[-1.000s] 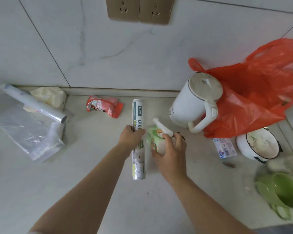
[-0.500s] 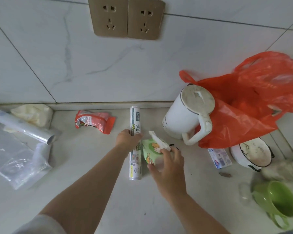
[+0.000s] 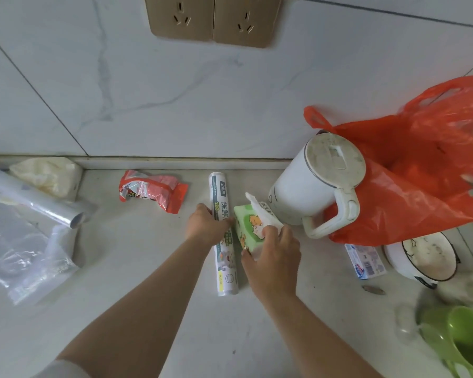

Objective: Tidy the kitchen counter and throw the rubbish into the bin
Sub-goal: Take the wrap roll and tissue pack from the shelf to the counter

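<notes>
- Cling-film roll (image 3: 221, 236): I log it lying flat on the tabletop (image 3: 148, 268), long axis running from the back wall toward me, near end tipped slightly to the right. Far end stops short of the wall; near end lies between my two forearms.
- Left hand (image 3: 206, 224): wrapped over the roll's upper middle from the left side, fingers curled around it, grasping it.
- Tissue pack (image 3: 247, 227): green, cartoon print, just right of the roll and touching it; its long side runs roughly along the roll. A white tissue (image 3: 260, 211) sticks up from its top and leans toward the kettle.
- Right hand (image 3: 273, 255): clasped on the pack's near right end, thumb on the left face, fingers on the tissue side.
- Kettle (image 3: 311, 186): white, tilted, lid facing me, handle pointing toward me; just right of the pack.
- Orange bag (image 3: 421, 173): crumpled behind and right of the kettle, against it.
- Red snack wrapper (image 3: 153, 190): left of the roll's far end, apart from it.
- Clear film roll (image 3: 33, 197) and loose plastic sheet (image 3: 25, 255): far left, well apart from my hands.
- Soap packet (image 3: 365, 260), enamel bowl (image 3: 426, 256), green cups (image 3: 459, 339): right side, near edge.
</notes>
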### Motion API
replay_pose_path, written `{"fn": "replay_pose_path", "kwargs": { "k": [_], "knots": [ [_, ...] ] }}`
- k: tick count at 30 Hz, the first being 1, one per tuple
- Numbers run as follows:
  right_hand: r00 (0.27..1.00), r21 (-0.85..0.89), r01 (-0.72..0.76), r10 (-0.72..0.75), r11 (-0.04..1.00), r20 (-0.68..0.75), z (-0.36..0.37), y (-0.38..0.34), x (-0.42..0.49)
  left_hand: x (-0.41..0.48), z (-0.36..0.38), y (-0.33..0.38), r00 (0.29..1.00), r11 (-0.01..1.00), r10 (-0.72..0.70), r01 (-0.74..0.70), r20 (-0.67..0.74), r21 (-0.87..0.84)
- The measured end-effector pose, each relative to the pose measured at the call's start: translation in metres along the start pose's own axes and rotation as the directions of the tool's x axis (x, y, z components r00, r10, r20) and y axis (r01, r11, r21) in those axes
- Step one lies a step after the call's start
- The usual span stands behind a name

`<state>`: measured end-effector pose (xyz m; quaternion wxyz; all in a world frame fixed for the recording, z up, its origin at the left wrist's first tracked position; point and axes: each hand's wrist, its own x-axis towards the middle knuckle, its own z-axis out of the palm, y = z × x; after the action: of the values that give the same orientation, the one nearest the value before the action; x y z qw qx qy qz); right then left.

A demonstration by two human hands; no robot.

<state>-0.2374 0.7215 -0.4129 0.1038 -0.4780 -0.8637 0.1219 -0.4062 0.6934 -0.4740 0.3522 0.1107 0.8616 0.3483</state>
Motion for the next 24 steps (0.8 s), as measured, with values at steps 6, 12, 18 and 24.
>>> {"fn": "replay_pose_path", "kwargs": {
  "k": [6,12,18,24],
  "knots": [
    [0.999,0.026,0.042,-0.042,0.999,-0.016,-0.008,-0.002,0.012,-0.005,-0.006,-0.007,1.0,0.999,0.006,-0.005,-0.021,0.04],
    [0.98,0.242,0.182,-0.197,0.953,0.035,-0.012,-0.006,0.049,-0.004,-0.031,-0.015,0.995,0.997,0.005,0.003,-0.099,0.081],
    [0.862,-0.054,0.454,-0.422,0.89,0.28,-0.003,-0.005,0.1,-0.002,-0.034,-0.01,0.997,0.992,-0.025,0.035,-0.079,0.124],
    [0.818,-0.39,0.571,-0.459,0.722,0.347,0.002,-0.012,0.122,-0.007,-0.033,-0.01,0.995,0.988,-0.003,0.018,-0.099,0.155]
  ]
}}
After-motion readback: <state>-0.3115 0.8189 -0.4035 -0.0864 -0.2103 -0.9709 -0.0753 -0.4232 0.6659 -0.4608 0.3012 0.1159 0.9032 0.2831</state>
